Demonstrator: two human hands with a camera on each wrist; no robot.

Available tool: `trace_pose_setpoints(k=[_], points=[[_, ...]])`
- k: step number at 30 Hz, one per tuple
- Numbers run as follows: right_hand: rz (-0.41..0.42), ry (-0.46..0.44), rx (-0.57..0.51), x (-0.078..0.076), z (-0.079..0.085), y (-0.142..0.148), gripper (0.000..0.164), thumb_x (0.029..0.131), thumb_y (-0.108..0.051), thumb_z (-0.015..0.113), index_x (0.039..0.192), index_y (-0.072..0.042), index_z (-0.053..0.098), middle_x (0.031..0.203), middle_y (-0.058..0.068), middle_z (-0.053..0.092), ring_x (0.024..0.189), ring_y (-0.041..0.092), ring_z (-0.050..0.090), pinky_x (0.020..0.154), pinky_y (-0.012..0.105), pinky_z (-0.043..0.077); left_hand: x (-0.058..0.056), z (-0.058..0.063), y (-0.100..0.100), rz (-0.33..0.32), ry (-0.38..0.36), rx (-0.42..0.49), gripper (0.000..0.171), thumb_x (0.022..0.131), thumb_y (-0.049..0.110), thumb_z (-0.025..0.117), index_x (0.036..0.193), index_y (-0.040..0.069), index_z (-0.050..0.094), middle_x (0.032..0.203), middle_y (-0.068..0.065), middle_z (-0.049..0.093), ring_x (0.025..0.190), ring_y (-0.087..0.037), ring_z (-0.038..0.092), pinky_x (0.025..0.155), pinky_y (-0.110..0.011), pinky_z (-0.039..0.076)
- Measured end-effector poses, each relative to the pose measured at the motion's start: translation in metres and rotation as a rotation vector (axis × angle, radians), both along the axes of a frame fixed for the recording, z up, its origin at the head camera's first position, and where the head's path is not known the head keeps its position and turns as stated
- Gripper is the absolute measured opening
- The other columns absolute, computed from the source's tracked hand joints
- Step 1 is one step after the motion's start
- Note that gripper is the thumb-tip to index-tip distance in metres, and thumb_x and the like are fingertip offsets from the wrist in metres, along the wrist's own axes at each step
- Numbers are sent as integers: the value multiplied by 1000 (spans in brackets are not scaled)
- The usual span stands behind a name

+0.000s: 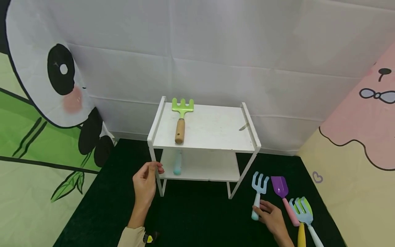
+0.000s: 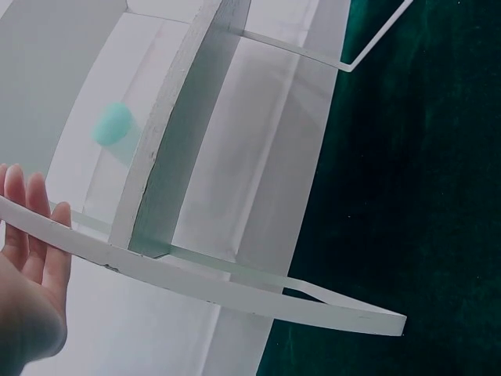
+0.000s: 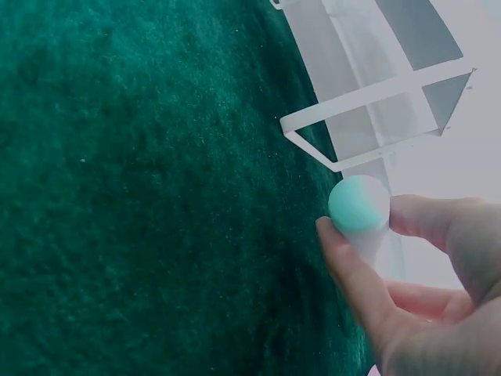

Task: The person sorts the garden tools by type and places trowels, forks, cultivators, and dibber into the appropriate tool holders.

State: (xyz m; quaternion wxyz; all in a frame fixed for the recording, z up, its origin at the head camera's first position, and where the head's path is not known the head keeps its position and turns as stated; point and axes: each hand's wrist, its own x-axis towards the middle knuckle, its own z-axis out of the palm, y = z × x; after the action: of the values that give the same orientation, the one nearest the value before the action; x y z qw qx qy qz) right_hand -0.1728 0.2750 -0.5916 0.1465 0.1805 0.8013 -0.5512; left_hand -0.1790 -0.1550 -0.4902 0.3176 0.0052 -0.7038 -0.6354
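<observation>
My left hand (image 1: pixel 145 183) holds the left leg of a white two-tier shelf (image 1: pixel 213 128); in the left wrist view its fingers (image 2: pixel 35 227) reach behind the white frame. At the right, my right hand (image 1: pixel 273 218) pinches the handle of a light blue garden fork (image 1: pixel 260 185), tines pointing away. The right wrist view shows the rounded turquoise handle end (image 3: pixel 358 204) between thumb and fingers. A green hand rake (image 1: pixel 182 113) with a wooden handle lies on the upper tier. On the lower tier is a turquoise handle (image 1: pixel 177 164), its far part hidden by the upper tier.
Right of my right hand lie a purple shovel (image 1: pixel 280 187) with a pink handle and a second blue fork (image 1: pixel 303 214), which overlaps a green tool with a yellow handle (image 1: pixel 301 236). Dark green cloth (image 1: pixel 197 219) covers the table. A white sheet (image 1: pixel 216 51) hangs behind the shelf.
</observation>
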Motion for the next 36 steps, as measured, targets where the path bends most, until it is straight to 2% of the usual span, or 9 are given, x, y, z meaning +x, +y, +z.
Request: trace_pose_setpoints(k=[7,14,22,29,36], points=[[12,2,-19,8,5,-1,75,92,-34,79,147,5,44,135,30,55,108,33,66,86,44,60,0,2,1,-5,26,11,27,109,7,50,95,-5,71,87,-18,70,77,-11,68,80,-19,56],[22,30,-16,19,11,0,75,92,-34,78,148,3,44,138,32,54,106,33,70,85,43,60,-1,0,0,4,12,-1,28,109,9,51,95,-6,70,85,-11,71,77,-12,68,81,-19,56],[13,65,11,31,18,-2,71,93,-30,78,149,-1,45,139,28,56,100,27,72,83,41,60,-1,0,0,2,14,-8,29,109,9,50,95,-6,70,85,-11,71,77,-12,68,80,-18,56],[15,103,19,41,27,-8,71,93,-27,79,150,-2,44,139,27,56,102,27,72,85,41,60,0,-1,0,2,7,1,29,109,9,50,94,-5,70,84,-7,71,77,-12,68,80,-19,56],[2,184,33,51,33,-13,64,93,-14,77,148,-2,46,139,26,57,103,26,71,85,31,59,0,-2,0,2,-1,1,29,109,9,50,94,-5,70,85,-11,71,78,-12,68,80,-19,56]])
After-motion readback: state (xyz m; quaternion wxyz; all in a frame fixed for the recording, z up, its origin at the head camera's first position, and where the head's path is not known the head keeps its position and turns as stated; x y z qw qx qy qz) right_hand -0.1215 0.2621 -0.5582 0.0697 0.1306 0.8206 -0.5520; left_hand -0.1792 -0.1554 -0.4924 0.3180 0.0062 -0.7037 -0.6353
